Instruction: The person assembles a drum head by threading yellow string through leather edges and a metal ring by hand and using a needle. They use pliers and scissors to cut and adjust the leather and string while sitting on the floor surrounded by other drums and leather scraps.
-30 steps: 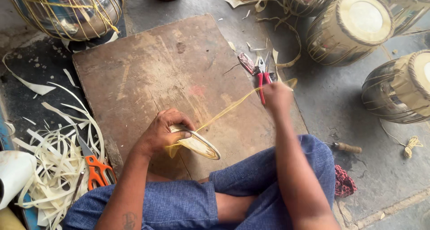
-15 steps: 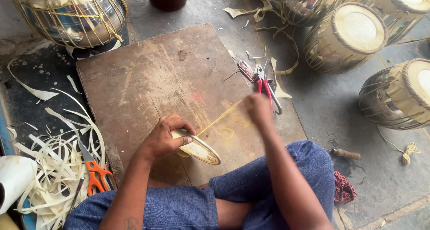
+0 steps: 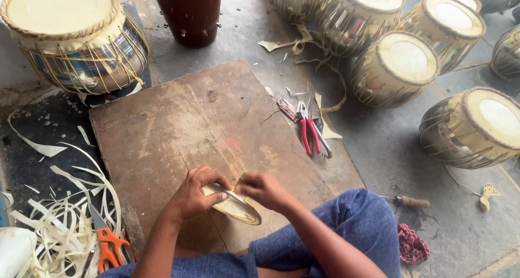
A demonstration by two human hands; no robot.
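Both hands meet over the near edge of a worn wooden board (image 3: 179,126). My left hand (image 3: 196,192) pinches a small oval ring of pale hide (image 3: 238,209) lying on the board. My right hand (image 3: 264,190) grips a thin yellowish strip right at the ring, its fingers closed close against the left hand. Red-handled pliers (image 3: 310,133) and a small red tool lie on the board's right edge, beyond both hands. My knee in blue cloth (image 3: 346,229) is below the right arm.
Several laced drums (image 3: 403,66) stand at the back right, one large drum (image 3: 73,37) at the back left, a dark wooden shell (image 3: 189,12) between. Orange-handled scissors (image 3: 108,243) lie in pale strip cuttings (image 3: 59,229) at left. An awl (image 3: 411,202) and a red rag (image 3: 413,244) lie right.
My right hand has drawn back from near the pliers to the ring, bringing the strip in short. The left hand has stayed on the ring. The view has tilted upward.
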